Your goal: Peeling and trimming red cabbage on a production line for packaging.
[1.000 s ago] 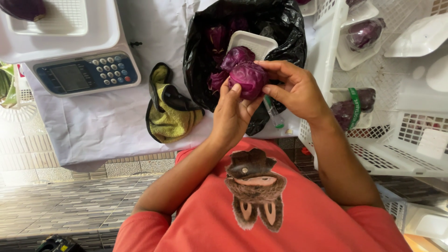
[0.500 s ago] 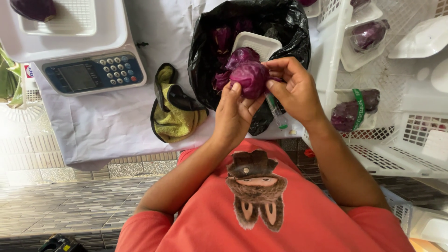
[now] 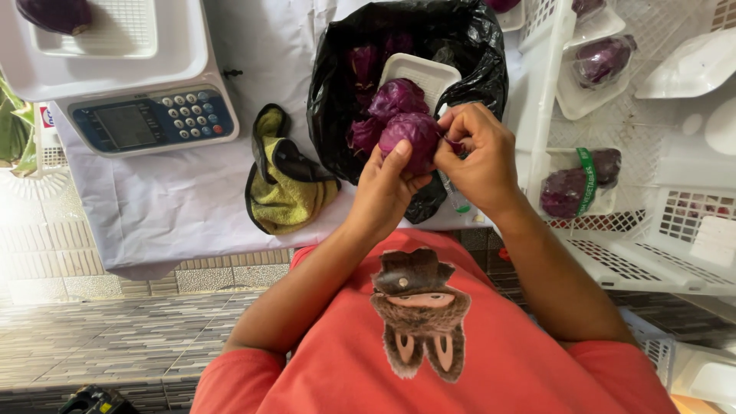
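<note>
The fingers of the left hand (image 3: pixel 383 188) are curled up around a small purple cabbage (image 3: pixel 410 138), thumb pressed on its front, so the hand is closed on it from below. The right hand (image 3: pixel 479 157) sits just to the right, its fingertips pinched together on the cabbage's right edge, where a thin dark piece of leaf shows between them. The cabbage is held near the middle of the frame, slightly above centre, over the mouth of a black plastic bag (image 3: pixel 468 46). Inside the bag lie more purple cabbage pieces (image 3: pixel 395 96) and a white foam tray (image 3: pixel 422 73). Under the right hand a slim clear tube with a green end (image 3: pixel 458 201) lies on the white cloth (image 3: pixel 176 192) that covers the table. To the left of the bag is a crumpled yellow-green and black rag (image 3: pixel 287 188). In the upper left stands a white weighing scale (image 3: pixel 146 115) with a blue keypad, and another cabbage (image 3: pixel 54 14) rests on its pan. On the right side, white plastic crates (image 3: pixel 652 261) hold wrapped trays of cabbage (image 3: pixel 575 184). The person's red shirt (image 3: pixel 429 345) fills the bottom.
</note>
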